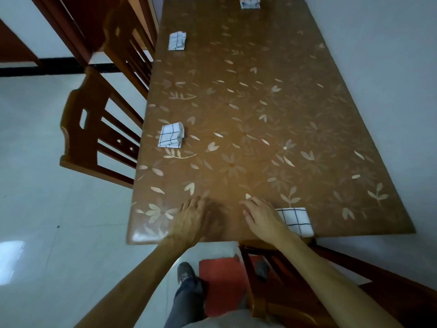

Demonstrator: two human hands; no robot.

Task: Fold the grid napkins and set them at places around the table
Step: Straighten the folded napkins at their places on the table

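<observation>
Several folded white napkins with dark grid lines lie on the brown floral table (248, 110). One napkin (295, 221) rests at the near edge, just right of my right hand (261, 217), which lies flat on the table with fingers spread and partly overlaps the napkin's left side. My left hand (192, 217) lies flat and open on the tabletop near the front left corner, holding nothing. Another napkin (171, 135) sits at the left edge by a chair, a third (177, 41) farther along that edge, and one more (250, 3) at the far end.
Wooden chairs stand along the left side (94, 138) and farther back (127, 46). A chair (283, 280) stands at the near end below my right arm, with a red mat (220, 285) on the floor beneath. The table's right edge runs beside a pale wall.
</observation>
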